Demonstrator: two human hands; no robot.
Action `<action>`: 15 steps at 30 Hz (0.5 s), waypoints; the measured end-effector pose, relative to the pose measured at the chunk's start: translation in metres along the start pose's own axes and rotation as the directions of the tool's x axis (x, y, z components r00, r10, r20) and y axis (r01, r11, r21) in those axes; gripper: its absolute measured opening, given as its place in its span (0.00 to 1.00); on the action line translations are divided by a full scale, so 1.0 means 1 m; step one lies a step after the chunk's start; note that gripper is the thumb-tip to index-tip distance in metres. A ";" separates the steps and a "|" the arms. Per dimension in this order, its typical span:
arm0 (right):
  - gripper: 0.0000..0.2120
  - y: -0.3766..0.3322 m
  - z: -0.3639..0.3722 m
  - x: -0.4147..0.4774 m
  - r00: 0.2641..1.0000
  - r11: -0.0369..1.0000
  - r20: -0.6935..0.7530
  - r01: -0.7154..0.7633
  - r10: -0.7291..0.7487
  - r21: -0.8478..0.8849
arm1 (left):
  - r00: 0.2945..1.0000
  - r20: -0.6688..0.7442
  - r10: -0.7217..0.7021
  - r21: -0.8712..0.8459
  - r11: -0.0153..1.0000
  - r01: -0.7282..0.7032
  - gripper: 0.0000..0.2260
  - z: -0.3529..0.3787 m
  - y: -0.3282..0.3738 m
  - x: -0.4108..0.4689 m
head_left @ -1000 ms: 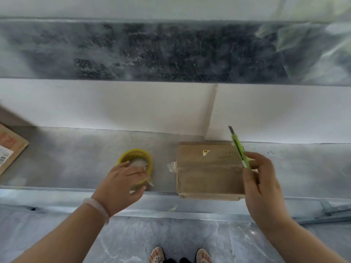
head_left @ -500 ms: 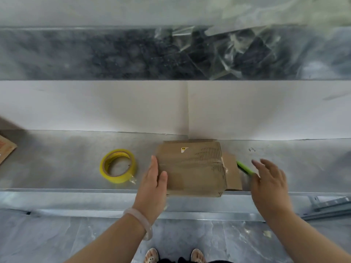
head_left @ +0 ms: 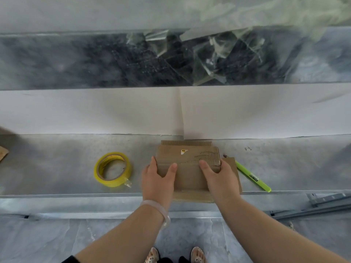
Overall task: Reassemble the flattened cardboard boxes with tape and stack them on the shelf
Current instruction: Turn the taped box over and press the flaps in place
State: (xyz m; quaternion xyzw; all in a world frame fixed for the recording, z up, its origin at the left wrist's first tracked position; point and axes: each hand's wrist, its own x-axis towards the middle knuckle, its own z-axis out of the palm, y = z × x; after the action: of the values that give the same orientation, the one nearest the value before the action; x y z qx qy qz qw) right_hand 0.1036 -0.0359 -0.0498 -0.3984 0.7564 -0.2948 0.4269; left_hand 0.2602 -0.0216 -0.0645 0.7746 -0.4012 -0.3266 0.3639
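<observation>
Head view. Small brown corrugated cardboard box (head_left: 188,168) sat at the front edge of the grey metal shelf (head_left: 57,164), clasped by left hand (head_left: 157,179) and right hand (head_left: 218,177), thumbs on top, fingers curled down its sides, probably to lift it squarely. Yellow tape roll (head_left: 113,168) and green utility knife (head_left: 252,176) lay alongside, within reach.

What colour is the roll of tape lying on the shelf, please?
Yellow. The tape roll shows best in the head view, the only one.
</observation>
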 end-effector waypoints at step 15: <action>0.31 -0.014 0.005 0.006 0.996 0.982 -0.078 -0.058 0.045 -0.182 | 0.993 0.024 -0.119 0.228 0.967 0.111 0.32 -0.003 0.024 0.017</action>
State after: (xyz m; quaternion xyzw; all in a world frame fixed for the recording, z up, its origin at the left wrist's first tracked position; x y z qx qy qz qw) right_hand 0.1108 -0.0492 -0.0432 -0.4054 0.8056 -0.2269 0.3677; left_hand 0.2615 -0.0455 -0.0472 0.8267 -0.3968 -0.3137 0.2463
